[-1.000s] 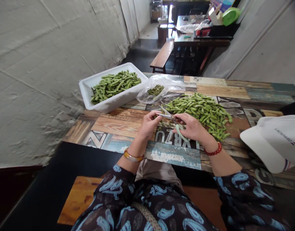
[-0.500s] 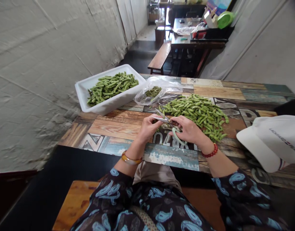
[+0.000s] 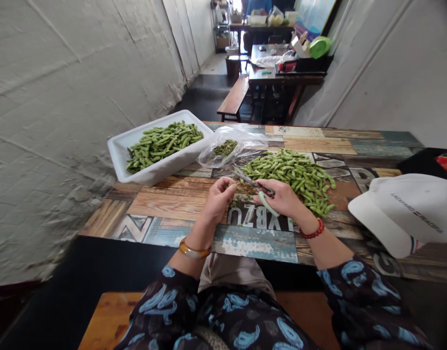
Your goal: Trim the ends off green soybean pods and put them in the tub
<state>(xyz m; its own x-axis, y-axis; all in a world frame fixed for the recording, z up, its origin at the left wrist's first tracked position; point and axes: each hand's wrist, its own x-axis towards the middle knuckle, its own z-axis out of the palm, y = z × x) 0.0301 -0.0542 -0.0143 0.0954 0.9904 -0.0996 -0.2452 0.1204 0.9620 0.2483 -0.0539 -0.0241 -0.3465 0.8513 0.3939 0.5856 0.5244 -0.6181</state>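
My right hand (image 3: 281,197) holds scissors (image 3: 267,203) with pale green handles, their blades pointing left over small brown trimmings on the table. Just left of the blades, my left hand (image 3: 219,197) is closed in a pinch; what it holds between the fingertips is too small to make out. Behind my right hand spreads a pile of green pods (image 3: 289,172). A clear plastic bag (image 3: 209,158) with small green scraps (image 3: 225,147) lies beyond my left hand. Further left, a white tray (image 3: 160,175) holds many green pods (image 3: 165,142).
A white cap (image 3: 409,209) rests on the patterned table (image 3: 172,194) at the right. A rough wall (image 3: 56,121) rises at the left. Further back are a bench (image 3: 235,95), a dark table with a green basket (image 3: 320,47), and a person in blue (image 3: 259,6).
My left hand has drawn back a little from the scissors, and the blades have moved away from its fingertips. The view has tilted up and shifted slightly right.
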